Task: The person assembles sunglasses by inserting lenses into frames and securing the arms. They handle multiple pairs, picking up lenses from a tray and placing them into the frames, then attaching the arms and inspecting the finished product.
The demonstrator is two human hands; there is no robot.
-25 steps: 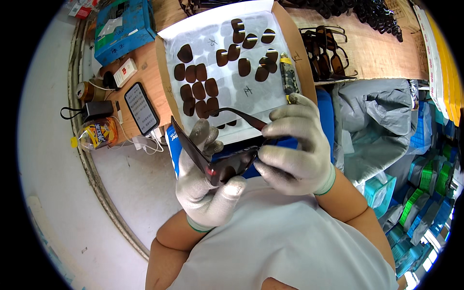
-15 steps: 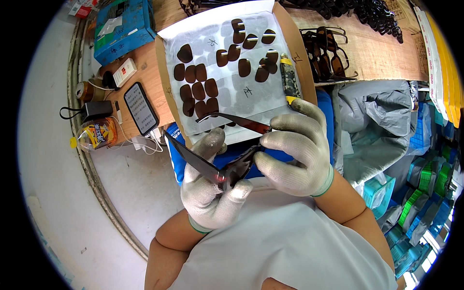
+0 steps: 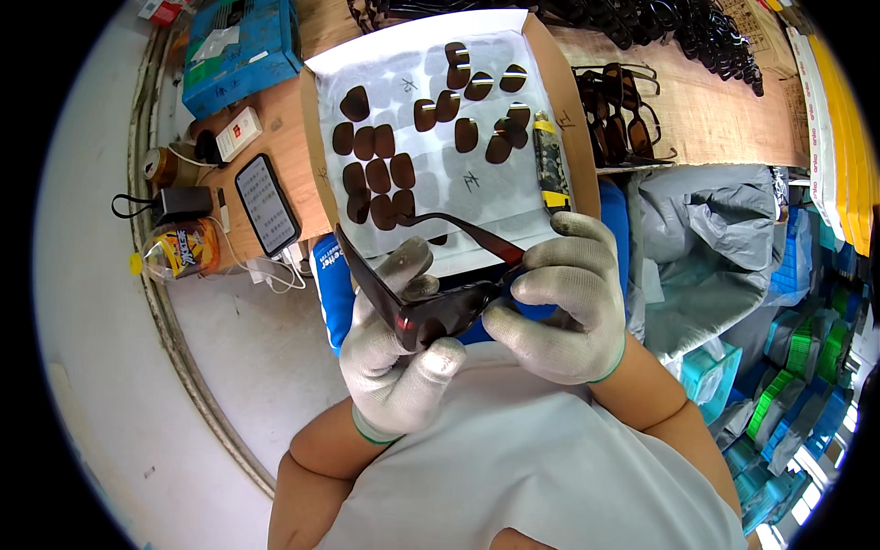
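Between my gloved hands I hold a pair of dark sunglasses point(image 3: 449, 310), its temples spread out and pointing away from me. My left hand point(image 3: 390, 357) grips one end of the front, with the thumb below and fingers behind. At the other end, the thumb and fingers of my right hand point(image 3: 568, 307) pinch the frame near the hinge. Just beyond lies a shallow cardboard box point(image 3: 587, 174) lined with white paper. Loose brown lenses point(image 3: 377, 174) rest on the paper in clusters. A knife-like tool with a yellow and camouflage handle point(image 3: 550, 165) lies along the box's right side.
Left of the box are a phone point(image 3: 267, 204), a small white box point(image 3: 238, 135), a bottle point(image 3: 183, 250) and a blue box point(image 3: 240, 55). Finished-looking sunglasses point(image 3: 623, 115) sit at the right, with more dark frames point(image 3: 678, 32) behind. A grey plastic bag point(image 3: 706, 247) hangs below the table edge.
The sunglasses have turned in my hands, so the front faces me more and the left temple has swung. My right hand has shifted slightly down; both hands keep their hold.
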